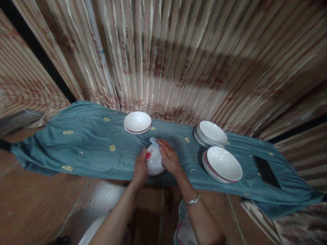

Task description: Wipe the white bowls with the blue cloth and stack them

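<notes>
My left hand is closed on the left side of a white bowl with a red flower on it. The bowl is tilted up near the front edge of the cloth-covered table. My right hand presses a pale cloth against the bowl's upper right side, its fingers held together over it. Part of the cloth is hidden under those fingers, and the bowl's far side is out of sight.
Behind my hands stands a small stack of white bowls. On the right are two more stacks of white bowls, and a black phone farther right. The table has a green patterned cloth; a pleated curtain hangs behind.
</notes>
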Motion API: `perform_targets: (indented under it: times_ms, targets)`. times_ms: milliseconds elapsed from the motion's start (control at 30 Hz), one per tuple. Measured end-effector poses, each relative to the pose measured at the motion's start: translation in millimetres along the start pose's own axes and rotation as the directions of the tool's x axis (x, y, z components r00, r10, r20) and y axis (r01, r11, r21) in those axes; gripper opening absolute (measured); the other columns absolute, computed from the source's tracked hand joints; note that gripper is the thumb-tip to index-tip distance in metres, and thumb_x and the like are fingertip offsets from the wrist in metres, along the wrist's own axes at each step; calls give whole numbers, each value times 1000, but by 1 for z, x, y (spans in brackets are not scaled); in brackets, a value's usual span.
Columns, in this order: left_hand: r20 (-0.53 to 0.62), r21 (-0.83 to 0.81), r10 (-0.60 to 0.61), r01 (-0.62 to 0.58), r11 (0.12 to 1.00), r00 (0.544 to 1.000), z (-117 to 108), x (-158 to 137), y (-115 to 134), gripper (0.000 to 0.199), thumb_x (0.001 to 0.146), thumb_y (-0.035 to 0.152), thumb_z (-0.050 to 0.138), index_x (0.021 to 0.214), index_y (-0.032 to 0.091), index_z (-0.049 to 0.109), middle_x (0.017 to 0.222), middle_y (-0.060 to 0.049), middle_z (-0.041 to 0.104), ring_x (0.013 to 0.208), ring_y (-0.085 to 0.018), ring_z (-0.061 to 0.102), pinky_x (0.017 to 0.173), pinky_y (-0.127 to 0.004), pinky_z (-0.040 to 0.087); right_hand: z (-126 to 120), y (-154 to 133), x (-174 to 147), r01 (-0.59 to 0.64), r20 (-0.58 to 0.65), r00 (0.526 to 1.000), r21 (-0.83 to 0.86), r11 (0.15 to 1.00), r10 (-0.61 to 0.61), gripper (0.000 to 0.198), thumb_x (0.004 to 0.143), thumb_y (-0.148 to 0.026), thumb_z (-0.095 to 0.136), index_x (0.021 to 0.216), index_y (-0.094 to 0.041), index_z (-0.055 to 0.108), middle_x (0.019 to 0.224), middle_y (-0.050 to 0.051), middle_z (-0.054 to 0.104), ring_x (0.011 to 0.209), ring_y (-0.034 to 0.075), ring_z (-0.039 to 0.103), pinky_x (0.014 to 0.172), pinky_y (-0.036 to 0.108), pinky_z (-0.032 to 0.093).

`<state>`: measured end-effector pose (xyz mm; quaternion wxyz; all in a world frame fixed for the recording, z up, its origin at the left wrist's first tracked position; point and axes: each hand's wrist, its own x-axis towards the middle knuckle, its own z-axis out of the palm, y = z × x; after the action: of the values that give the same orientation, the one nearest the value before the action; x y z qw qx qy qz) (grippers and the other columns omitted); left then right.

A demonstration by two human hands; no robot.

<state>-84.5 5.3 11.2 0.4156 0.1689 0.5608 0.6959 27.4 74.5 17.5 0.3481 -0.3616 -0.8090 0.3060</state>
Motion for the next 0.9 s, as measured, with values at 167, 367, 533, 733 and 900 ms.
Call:
perform_targets:
  times_ms: [167,367,533,733,900]
  targets:
    - [5,-160,-95,94,983,995,-3,6,-7,40,68,52,66,74,12,68,65,-3,67,64,-18,61,64,-29,47,15,28,-15,-190,-86,973,209,959,212,50,96,-44,27,130,-19,54,133,8,57,126,20,50,110,40,37]
    - [20,-418,-313,292,860,950,5,7,-3,19,82,30,58,80,13,65,63,-1,68,69,-17,66,73,-28,51,36,37,-48,-206,-225,942,204,957,251,55,98,-45,24,141,-14,39,140,13,49,131,18,44,108,38,38]
    - [16,-518,-364,319,794,931,17,2,10,28,92,22,41,77,15,64,64,0,68,59,-12,64,70,-24,52,43,20,-67,-219,-292,924,124,968,246,57,98,-43,28,147,-15,25,149,14,35,139,18,32,112,40,32]
    - [-25,-567,-372,294,770,928,20,-7,18,22,89,13,45,76,13,63,67,-1,69,57,-10,62,61,-19,52,48,-4,-81,-230,-321,921,5,973,220,63,98,-41,30,150,-13,8,155,18,18,143,23,20,113,46,27]
    - [19,-583,-338,285,761,941,16,-15,20,15,86,12,51,85,13,65,75,-3,71,68,-12,66,70,-21,53,61,-17,-91,-188,-304,940,-80,979,155,66,98,-36,33,151,-15,-1,157,19,6,145,27,9,112,51,29]
